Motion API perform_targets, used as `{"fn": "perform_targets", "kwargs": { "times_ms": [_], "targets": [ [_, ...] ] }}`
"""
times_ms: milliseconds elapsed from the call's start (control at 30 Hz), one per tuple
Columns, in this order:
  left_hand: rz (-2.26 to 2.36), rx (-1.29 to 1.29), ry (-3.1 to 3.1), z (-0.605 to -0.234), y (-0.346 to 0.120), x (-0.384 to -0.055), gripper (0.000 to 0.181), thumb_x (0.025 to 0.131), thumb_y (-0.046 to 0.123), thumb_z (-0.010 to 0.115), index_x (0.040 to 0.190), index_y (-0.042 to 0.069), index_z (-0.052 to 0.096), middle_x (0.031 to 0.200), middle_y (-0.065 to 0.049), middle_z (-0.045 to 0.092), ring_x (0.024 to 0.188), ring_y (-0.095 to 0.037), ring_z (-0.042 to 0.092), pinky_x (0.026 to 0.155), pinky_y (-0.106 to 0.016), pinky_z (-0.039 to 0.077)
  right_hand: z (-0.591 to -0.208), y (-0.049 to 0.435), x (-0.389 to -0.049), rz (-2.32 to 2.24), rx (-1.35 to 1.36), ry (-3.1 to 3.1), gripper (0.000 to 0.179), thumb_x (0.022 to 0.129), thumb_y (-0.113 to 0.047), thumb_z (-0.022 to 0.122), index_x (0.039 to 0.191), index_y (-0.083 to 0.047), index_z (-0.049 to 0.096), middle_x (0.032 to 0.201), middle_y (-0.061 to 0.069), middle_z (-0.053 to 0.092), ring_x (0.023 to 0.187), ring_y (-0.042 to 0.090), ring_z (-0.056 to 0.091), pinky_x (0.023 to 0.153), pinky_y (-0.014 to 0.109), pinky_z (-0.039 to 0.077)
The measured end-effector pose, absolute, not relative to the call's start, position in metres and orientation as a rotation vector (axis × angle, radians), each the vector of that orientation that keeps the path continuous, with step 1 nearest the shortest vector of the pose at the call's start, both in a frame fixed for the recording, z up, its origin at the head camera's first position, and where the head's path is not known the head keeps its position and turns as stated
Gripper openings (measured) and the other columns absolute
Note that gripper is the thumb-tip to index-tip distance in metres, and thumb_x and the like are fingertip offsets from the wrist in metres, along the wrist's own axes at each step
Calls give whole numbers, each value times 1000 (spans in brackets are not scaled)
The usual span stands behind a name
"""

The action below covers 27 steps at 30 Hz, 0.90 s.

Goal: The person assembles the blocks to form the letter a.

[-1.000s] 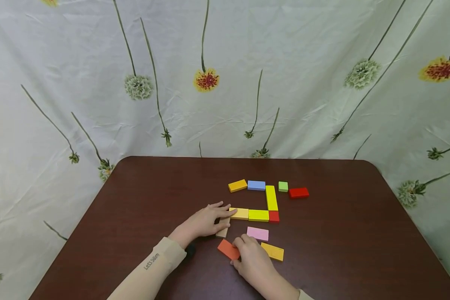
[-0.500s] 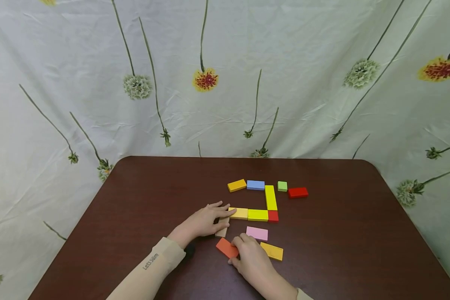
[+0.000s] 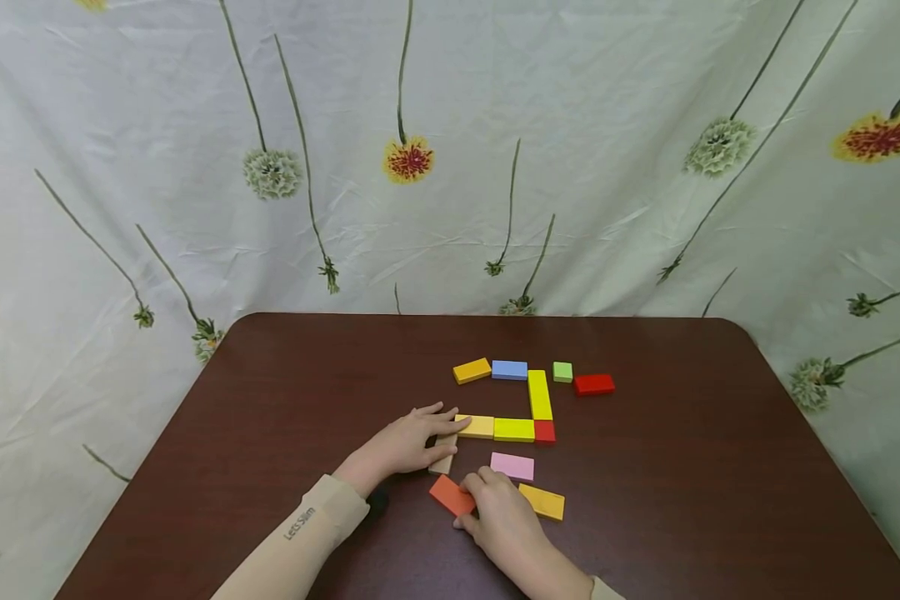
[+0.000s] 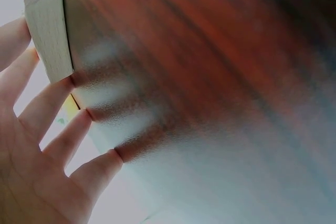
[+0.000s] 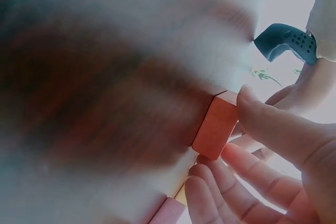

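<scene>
Orange block (image 5: 215,124) is pinched by right hand (image 3: 504,512); left hand (image 3: 401,444), spread, touches beige block (image 4: 50,32)

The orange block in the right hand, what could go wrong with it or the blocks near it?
The orange block, pinched by the right hand, is very close to the plain wooden block, so it might bump that one crooked. The right hand's knuckles are also close to the pink block and could nudge it by accident.

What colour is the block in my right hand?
The block is reddish orange; it shows best in the right wrist view.
</scene>
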<state>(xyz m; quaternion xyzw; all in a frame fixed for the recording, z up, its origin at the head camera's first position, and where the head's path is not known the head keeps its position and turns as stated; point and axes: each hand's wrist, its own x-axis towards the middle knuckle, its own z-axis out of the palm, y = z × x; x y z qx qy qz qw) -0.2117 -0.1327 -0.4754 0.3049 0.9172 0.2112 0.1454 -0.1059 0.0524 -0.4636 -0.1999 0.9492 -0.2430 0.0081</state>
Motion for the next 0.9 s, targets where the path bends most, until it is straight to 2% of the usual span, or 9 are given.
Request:
{"fn": "perform_targets", "kwargs": {
  "times_ms": [200, 400, 633, 900],
  "targets": [
    [602, 881, 2649, -476, -134, -211, 49, 98, 31, 60, 145, 21, 51, 154, -10, 43, 147, -38, 30, 116, -61, 28, -458, 59, -103, -788, -561, 2974, 33, 74, -25, 87, 99, -11, 71, 87, -2, 59, 76, 11, 50, 63, 25, 47],
    [598, 872, 2638, -476, -134, -211, 49, 99, 32, 60, 146, 23, 50, 154, -8, 42, 148, -37, 30, 117, -60, 27, -444, 86, -105, -729, -395, 3040, 29, 73, -20, 87, 95, -10, 71, 90, 1, 63, 83, 17, 57, 74, 35, 55],
    [577, 881, 2633, -475, -134, -212, 51, 98, 33, 60, 147, 25, 48, 155, -7, 41, 148, -37, 29, 117, -61, 26, -441, 117, -112, -620, -184, 2973, 30, 71, -18, 88, 93, -10, 70, 88, 1, 62, 81, 17, 54, 76, 37, 55],
    [595, 907, 2638, -476, -133, -213, 50, 99, 31, 60, 146, 22, 49, 155, -9, 42, 147, -38, 29, 116, -62, 26, -452, 127, -109, -596, -241, 2946, 33, 68, -14, 90, 94, -9, 70, 90, 2, 63, 80, 18, 53, 75, 38, 55]
  ]
}}
